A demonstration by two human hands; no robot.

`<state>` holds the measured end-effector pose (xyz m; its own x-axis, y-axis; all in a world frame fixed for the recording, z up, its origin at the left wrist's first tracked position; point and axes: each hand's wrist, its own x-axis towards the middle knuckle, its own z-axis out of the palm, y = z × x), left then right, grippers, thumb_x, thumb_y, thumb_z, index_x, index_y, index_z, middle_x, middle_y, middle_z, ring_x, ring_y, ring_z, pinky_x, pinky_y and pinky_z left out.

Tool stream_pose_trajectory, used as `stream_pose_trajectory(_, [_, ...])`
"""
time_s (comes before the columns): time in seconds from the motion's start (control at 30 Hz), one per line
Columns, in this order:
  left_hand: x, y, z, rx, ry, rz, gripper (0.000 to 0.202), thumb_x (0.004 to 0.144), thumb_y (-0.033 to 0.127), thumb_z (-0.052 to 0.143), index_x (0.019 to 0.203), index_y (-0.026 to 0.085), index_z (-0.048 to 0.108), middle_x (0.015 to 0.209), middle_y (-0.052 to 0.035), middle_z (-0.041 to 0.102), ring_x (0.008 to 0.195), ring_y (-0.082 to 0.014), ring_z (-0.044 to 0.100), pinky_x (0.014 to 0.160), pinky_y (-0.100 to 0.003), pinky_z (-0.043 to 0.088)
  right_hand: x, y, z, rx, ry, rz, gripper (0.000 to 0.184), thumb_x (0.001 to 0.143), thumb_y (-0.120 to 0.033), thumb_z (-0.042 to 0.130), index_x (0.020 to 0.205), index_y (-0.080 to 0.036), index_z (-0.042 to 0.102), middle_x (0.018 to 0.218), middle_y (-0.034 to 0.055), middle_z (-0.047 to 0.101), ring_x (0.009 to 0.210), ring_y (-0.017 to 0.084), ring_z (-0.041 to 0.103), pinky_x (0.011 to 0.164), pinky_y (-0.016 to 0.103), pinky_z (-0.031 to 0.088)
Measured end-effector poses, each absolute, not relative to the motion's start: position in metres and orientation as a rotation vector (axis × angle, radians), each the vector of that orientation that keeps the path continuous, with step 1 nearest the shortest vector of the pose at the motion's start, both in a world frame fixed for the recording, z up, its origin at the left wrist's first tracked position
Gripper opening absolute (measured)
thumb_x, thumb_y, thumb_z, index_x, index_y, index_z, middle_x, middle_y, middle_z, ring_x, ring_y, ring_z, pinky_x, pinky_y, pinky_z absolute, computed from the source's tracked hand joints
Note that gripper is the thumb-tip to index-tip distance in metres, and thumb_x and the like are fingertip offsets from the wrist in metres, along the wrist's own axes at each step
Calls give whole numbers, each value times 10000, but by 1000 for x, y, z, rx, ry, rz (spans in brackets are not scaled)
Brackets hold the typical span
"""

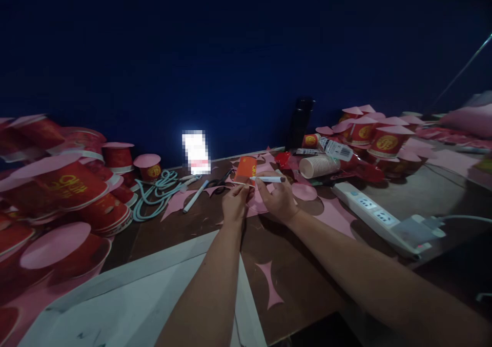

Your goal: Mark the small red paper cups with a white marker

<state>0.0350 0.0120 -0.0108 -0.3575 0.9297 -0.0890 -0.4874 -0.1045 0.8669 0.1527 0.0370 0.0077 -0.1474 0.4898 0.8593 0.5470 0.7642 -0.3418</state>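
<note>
A small red-orange paper cup [245, 170] with yellow print sits in front of me at mid-table. The fingers of my left hand [235, 203] are closed on its near rim. My right hand [280, 197] grips a white marker pen [269, 179] that points left, its tip close to the cup. Whether the tip touches the cup is too small to tell. Pink paper [259, 201] lies under and between my hands. Dark scissors [220, 187] and a second white marker [196, 197] lie left of the cup.
Red cups topped with pink discs crowd the left [65, 180] and right [388, 141]. A glowing phone [197, 152], teal cable [154, 203], dark bottle [302, 121], stacked paper cups [318, 166] and a power strip [372, 213] surround the work. A white board [126, 296] lies near me.
</note>
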Motion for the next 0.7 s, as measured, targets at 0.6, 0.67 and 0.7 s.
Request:
stream_pose_trajectory(0.6, [36,9,-3,436,975,1688,191,601,219,742,711,88,657,639,-53,664,588,-109,635,710,-267,522,155,32,13,-816,-1680,33,153,862,-289,540,968,-223,630,928,66,695,881,206,645,817,371,503])
stream_pose_trajectory(0.67, [36,8,0,392,957,1684,159,623,186,726,719,88,646,638,-47,661,588,-100,634,704,-256,525,157,32,12,-819,-1673,39,156,858,-285,545,975,-224,629,937,69,693,896,211,640,815,376,504])
stream_pose_trajectory(0.7, [36,7,2,377,951,1680,146,631,173,720,723,90,642,639,-43,661,592,-99,635,700,-251,527,157,33,12,-821,-1676,38,152,855,-282,549,970,-224,630,938,70,691,902,212,638,816,377,503])
